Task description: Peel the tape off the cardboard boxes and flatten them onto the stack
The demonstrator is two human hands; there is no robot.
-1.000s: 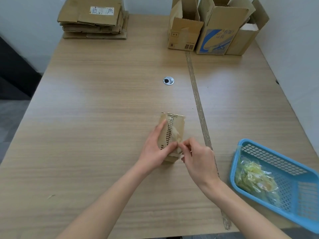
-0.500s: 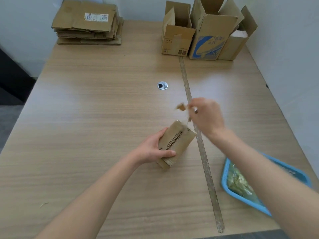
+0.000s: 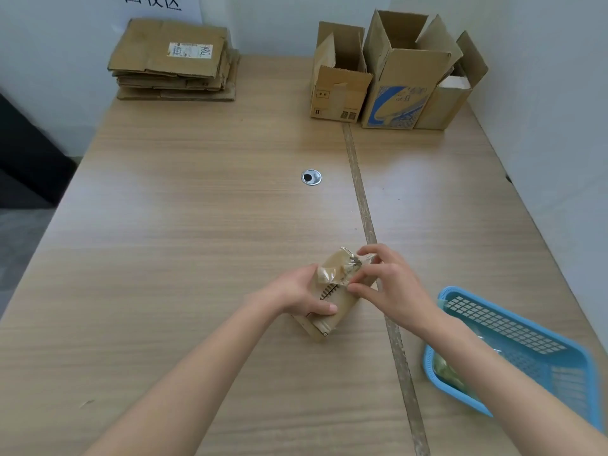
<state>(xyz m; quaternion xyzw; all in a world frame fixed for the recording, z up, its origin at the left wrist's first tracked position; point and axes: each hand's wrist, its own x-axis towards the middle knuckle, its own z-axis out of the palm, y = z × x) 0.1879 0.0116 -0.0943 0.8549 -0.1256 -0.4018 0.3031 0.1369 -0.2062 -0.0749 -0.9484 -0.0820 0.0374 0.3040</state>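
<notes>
Wooden table (image 3: 197, 258). Flattened stack (image 3: 174, 60), far left. Three open boxes (image 3: 391, 77), far right. Blue basket (image 3: 526, 350), near right. Small cardboard box (image 3: 332, 307), near centre, gripped by left hand (image 3: 296, 294). Right hand (image 3: 391, 284) pinched crumpled clear tape (image 3: 342, 268) at the box's far end.

wooden table (image 3: 197, 225), boxes (image 3: 388, 90) (three), basket (image 3: 513, 327)

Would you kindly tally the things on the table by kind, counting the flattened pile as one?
Upright open cardboard boxes at the back: 3
Small cardboard box in the hands: 1
Stack of flattened cardboard: 1
Blue basket: 1
Total: 6
</notes>
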